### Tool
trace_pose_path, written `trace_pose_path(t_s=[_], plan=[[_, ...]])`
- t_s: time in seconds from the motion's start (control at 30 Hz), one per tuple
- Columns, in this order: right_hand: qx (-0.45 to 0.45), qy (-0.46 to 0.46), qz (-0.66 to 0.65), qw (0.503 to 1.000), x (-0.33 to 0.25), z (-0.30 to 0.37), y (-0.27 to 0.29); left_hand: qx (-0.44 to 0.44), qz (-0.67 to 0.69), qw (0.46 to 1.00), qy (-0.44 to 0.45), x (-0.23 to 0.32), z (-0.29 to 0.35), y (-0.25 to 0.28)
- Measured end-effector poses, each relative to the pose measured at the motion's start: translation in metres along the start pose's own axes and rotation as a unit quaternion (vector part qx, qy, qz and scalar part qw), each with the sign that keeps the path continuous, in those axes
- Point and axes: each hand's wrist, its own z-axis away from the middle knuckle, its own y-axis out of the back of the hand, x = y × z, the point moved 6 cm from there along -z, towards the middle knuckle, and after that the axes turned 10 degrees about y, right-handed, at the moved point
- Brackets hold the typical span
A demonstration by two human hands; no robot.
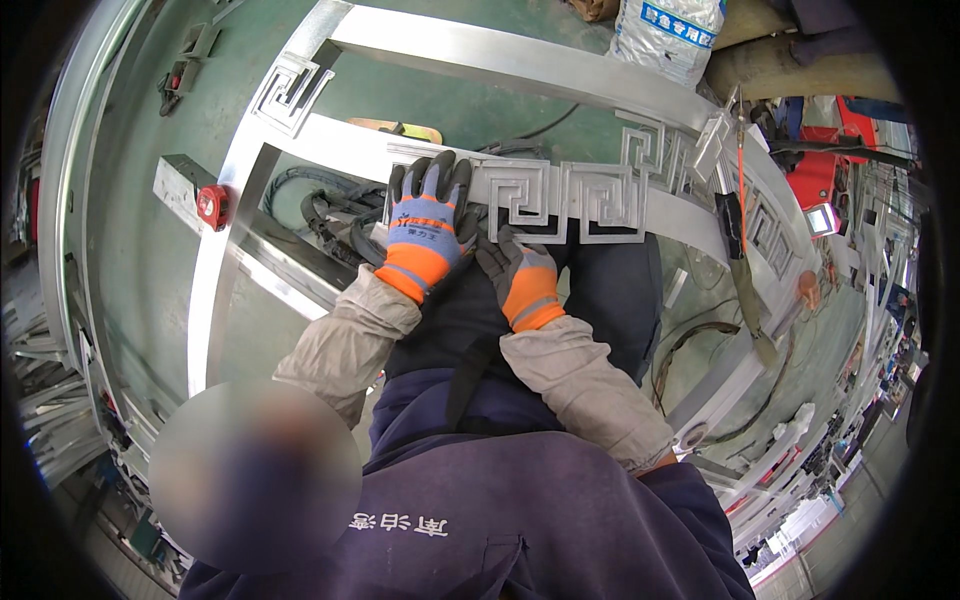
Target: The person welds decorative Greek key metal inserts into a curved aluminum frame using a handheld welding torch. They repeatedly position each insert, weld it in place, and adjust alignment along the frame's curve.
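In the head view, my left hand [425, 225] lies with its fingers stretched out over the left part of the key-pattern metal fretwork [520, 195], while my right hand [520, 275] bends in at its near edge, and I cannot tell whether it grips. The fretwork lies along the frame's middle crossbar [335, 140], overhanging its near edge toward my lap. Green floor [420, 85] opens between crossbar and far rail [480, 50]; a red tape measure [212, 206] sits on the left rail [222, 270].
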Motion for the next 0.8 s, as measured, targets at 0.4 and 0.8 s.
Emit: trace_pose_path(t_s=[0.4,0.8], plan=[[0.004,0.003,0.1,0.995,-0.001,-0.007,0.008,-0.021,-0.012,1.0,0.002,-0.001,0.002,-0.014],[0.002,0.03,0.13,0.991,0.008,-0.024,0.01,0.048,0.049,0.997,-0.031,-0.005,-0.009,-0.006]])
